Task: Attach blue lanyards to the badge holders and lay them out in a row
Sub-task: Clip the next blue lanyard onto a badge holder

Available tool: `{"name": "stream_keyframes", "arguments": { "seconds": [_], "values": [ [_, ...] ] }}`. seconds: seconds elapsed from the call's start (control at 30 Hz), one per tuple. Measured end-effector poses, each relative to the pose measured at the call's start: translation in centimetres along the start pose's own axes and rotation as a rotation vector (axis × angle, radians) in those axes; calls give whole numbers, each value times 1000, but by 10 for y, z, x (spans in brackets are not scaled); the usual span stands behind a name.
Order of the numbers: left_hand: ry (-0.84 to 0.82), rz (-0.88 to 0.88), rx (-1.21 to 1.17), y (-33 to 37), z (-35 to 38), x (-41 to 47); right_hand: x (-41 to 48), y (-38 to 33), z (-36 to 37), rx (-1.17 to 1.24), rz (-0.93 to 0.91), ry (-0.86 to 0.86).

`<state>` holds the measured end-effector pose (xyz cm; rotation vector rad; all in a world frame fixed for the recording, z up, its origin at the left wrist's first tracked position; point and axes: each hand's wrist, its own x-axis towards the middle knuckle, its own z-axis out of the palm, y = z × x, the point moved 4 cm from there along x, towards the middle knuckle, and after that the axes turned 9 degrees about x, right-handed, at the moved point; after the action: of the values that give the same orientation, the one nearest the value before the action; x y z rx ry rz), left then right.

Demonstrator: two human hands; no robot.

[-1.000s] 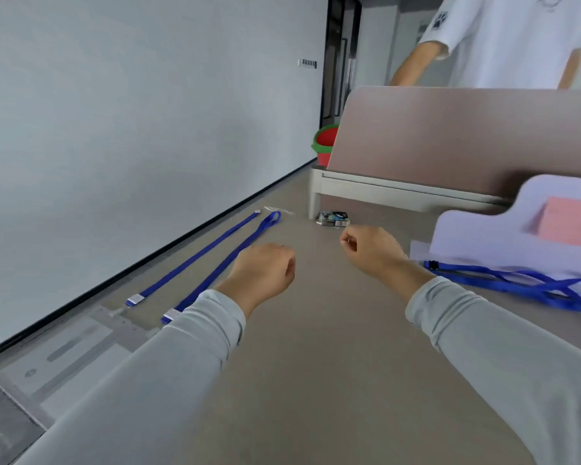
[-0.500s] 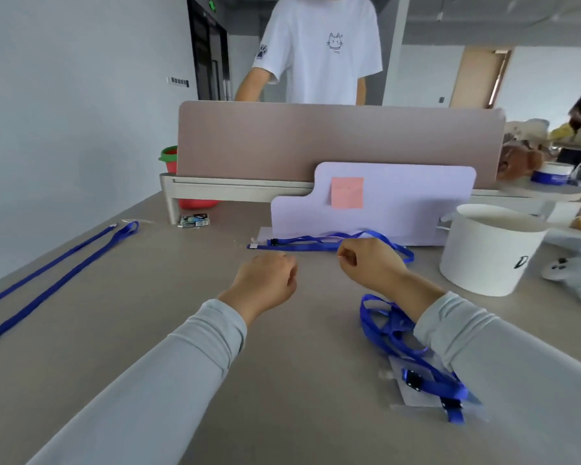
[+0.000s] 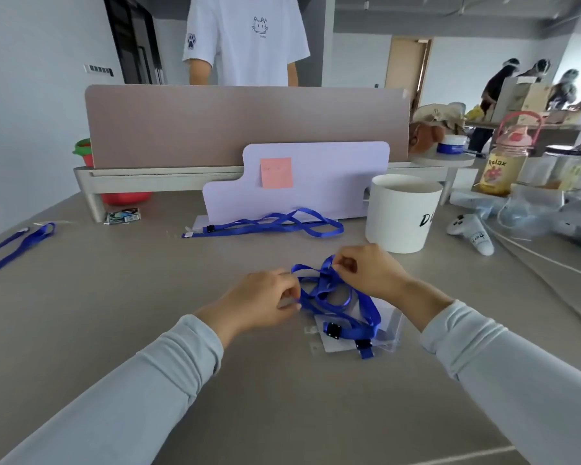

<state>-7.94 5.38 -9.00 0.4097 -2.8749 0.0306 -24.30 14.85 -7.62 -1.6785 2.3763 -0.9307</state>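
**Both hands at a tangle of lanyards in mid-bench**

A tangle of blue lanyards [image 3: 332,297] lies in the middle of the grey bench [image 3: 114,313], partly on top of clear badge holders [image 3: 388,325]. Two black clips of the straps rest on the near edge of those holders. The right hand [image 3: 369,273] is at the far side of the tangle, its fingers [image 3: 341,263] pinching a raised loop of strap. The left hand [image 3: 262,305] is at the tangle's left edge, with its fingers [image 3: 291,293] curled and pinching a strap there.

Farther back, another blue lanyard [image 3: 272,226] lies loose in front of a pale purple board [image 3: 316,182], which stands upright and carries a pink sticky note [image 3: 276,172]. A white bucket [image 3: 401,213] stands just right of the board, with a white controller [image 3: 472,231] beyond it. At the far left, two more lanyards [image 3: 17,245] lie stretched out side by side. Behind the partition [image 3: 245,125] stands a person in a white T-shirt [image 3: 245,38].
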Motion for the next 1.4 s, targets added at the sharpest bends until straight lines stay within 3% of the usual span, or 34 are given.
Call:
{"name": "stream_keyframes", "arguments": {
  "seconds": [0.2, 0.37, 0.5, 0.73, 1.0, 1.4],
  "values": [
    [-129, 76, -170, 11, 18, -10, -29, -10, 5, 30, -52, -59],
    [-118, 48, -290, 17, 22, -9, -55, -19, 14, 80, -54, -185],
    [-120, 58, -276, 18, 23, -7, -65, -23, 21, -43, -28, -304],
    [65, 103, -235, 24, -3, 1, -58, -28, -1, 74, -48, -179],
    [119, 69, -603, 18, -48, 19, -34, -48, -64, 367, -155, 36],
    [204, -70, -752, -16, -49, 57, 0, -19, -71, 387, -107, 48]
  ]
}}
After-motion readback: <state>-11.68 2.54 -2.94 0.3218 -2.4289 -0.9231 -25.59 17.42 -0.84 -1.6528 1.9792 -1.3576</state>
